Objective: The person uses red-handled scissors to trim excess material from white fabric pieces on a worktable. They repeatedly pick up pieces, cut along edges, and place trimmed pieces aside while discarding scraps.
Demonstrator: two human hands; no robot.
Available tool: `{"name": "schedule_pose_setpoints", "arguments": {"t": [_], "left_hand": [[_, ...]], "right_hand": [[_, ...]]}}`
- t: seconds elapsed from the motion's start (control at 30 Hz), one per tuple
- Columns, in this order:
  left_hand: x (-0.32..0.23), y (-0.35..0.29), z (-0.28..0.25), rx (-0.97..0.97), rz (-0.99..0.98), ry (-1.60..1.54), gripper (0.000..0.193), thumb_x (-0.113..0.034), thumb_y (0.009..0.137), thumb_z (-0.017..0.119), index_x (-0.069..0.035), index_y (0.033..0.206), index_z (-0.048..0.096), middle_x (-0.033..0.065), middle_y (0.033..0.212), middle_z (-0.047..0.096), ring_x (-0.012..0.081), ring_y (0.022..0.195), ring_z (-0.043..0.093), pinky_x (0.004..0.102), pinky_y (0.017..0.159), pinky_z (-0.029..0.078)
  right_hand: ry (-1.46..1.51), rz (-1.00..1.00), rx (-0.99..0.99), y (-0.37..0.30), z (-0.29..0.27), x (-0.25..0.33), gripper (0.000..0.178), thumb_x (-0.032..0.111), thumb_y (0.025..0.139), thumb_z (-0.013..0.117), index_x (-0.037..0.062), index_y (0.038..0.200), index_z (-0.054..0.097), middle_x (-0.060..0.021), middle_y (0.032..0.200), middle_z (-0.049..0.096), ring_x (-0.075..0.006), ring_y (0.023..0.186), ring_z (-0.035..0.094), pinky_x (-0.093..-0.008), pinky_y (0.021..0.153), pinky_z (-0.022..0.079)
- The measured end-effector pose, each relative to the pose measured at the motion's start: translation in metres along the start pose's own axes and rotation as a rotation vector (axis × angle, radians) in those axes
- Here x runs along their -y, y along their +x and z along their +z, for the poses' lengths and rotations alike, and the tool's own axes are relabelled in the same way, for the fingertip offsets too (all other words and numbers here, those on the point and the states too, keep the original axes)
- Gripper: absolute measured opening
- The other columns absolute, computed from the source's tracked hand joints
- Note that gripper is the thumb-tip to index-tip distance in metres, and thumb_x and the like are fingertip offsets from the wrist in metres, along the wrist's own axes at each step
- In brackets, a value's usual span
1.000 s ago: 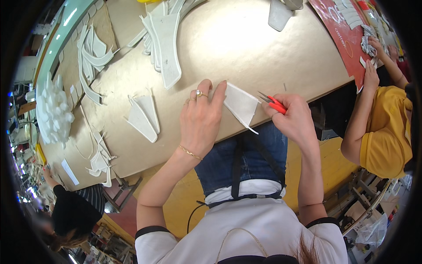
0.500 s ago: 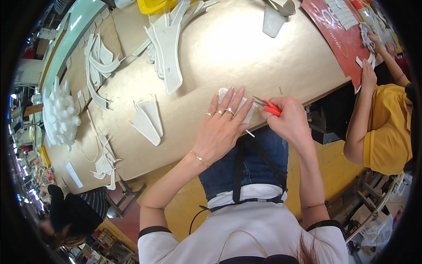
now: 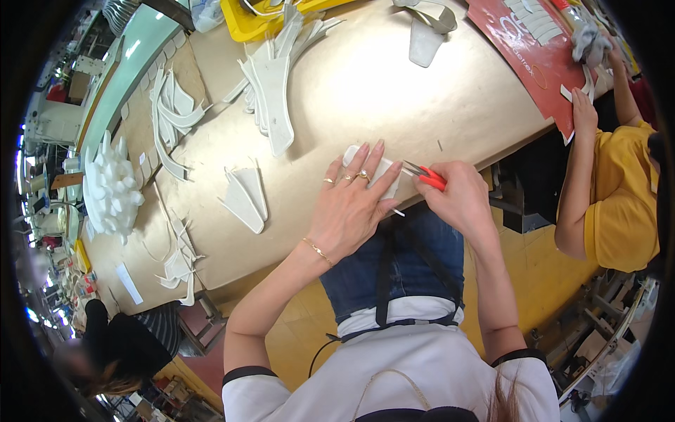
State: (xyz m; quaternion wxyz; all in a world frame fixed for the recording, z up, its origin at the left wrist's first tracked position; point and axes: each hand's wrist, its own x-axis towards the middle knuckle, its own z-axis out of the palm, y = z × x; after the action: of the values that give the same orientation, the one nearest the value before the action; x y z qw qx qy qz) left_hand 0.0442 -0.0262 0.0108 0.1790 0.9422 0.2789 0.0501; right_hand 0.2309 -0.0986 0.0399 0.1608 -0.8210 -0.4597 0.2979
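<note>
My left hand lies flat near the table's front edge, fingers spread, pressing on a small white padded piece. The fingers cover much of that piece, and a thin white strip pokes out by the thumb. In my right hand is a pair of red-handled scissors. The short, dark blades point left, close to my left index fingertip and the piece's right side. Whether they touch the piece, I cannot tell. Left of my hands, two similar white pieces lie on the table.
Farther off lie a stack of long white pieces, curved pieces and a yellow tray. White foam-like pieces and trimmed scraps are at the left. At right, a person in yellow works beside a red sheet.
The view has shifted slightly, so the tabletop things sit a little lower in it. My hands keep nearly the same pose, with the scissors still beside the white piece.
</note>
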Motion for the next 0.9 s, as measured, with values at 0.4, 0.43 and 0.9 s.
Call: {"name": "schedule_pose_setpoints", "arguments": {"t": [0.4, 0.43, 0.9], "left_hand": [[0.001, 0.018, -0.008, -0.157, -0.223, -0.108, 0.035, -0.026, 0.084, 0.071, -0.012, 0.115, 0.061, 0.0126, 0.105, 0.063, 0.0298, 0.1, 0.06, 0.0422, 0.089, 0.043], [0.002, 0.018, -0.01, -0.113, -0.256, -0.156, 0.032, -0.025, 0.085, 0.072, -0.01, 0.111, 0.062, 0.0124, 0.102, 0.064, 0.0293, 0.094, 0.06, 0.0404, 0.087, 0.044], [0.051, 0.018, 0.001, -0.232, -0.587, -0.954, 0.023, -0.021, 0.088, 0.07, 0.002, 0.086, 0.065, 0.003, 0.065, 0.065, 0.0065, 0.06, 0.054, 0.0258, 0.057, 0.043]], "right_hand": [[0.085, 0.112, -0.089, -0.03, -0.098, -0.128, 0.04, 0.025, 0.087, 0.074, -0.0015, 0.066, 0.054, -0.0016, 0.054, 0.039, -0.0075, 0.057, 0.034, -0.0298, 0.051, 0.031], [0.159, 0.067, -0.122, -0.021, -0.109, -0.131, 0.038, 0.024, 0.088, 0.074, -0.0023, 0.068, 0.055, -0.0003, 0.057, 0.039, -0.006, 0.06, 0.034, -0.0287, 0.052, 0.032], [-0.224, -0.472, -0.526, 0.075, 0.002, -0.013, 0.037, 0.035, 0.093, 0.062, 0.0103, 0.121, 0.062, -0.0115, 0.104, 0.058, -0.0341, 0.068, 0.063, -0.0455, 0.063, 0.051]]}}
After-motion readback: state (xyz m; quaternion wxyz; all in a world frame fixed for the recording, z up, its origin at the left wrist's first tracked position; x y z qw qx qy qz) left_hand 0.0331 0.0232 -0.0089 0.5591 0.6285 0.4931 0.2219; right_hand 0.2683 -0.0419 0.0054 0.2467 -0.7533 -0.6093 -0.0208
